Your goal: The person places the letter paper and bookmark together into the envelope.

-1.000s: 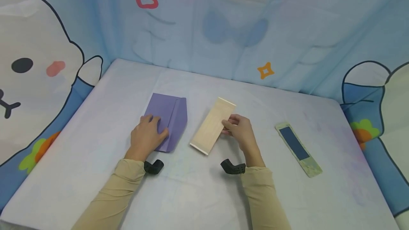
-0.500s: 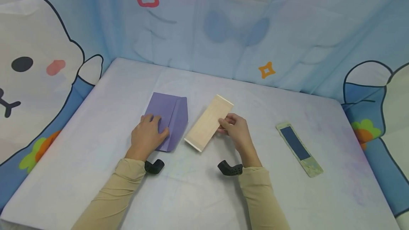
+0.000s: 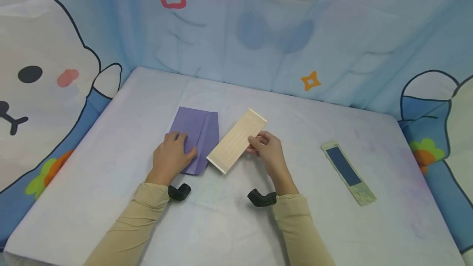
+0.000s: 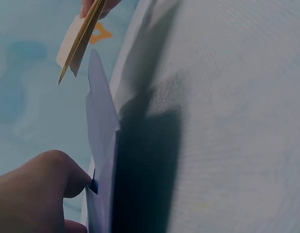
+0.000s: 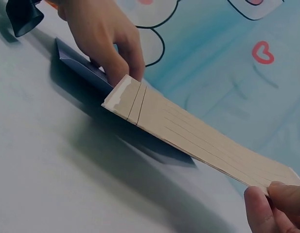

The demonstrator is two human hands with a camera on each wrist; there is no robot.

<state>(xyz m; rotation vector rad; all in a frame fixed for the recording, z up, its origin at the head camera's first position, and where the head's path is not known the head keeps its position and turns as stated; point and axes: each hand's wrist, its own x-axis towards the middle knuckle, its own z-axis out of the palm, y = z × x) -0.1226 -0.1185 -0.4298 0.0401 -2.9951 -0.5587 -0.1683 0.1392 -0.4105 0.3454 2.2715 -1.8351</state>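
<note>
A folded purple paper lies on the white table. My left hand rests flat on its near left part, fingers straight. In the left wrist view the thumb touches the paper's edge. My right hand pinches a pale wooden strip by its long right edge and holds it tilted just above the table. The strip's near end hovers over the purple paper's right edge, close to my left hand.
A narrow card with a dark blue rectangle lies to the right on the table. A cartoon-printed blue cloth walls in the back and both sides. Black wrist camera mounts sit at both sleeves.
My right hand has carried the wooden strip leftward, so its near end now reaches the purple paper's right edge. The left hand has stayed on the paper.
</note>
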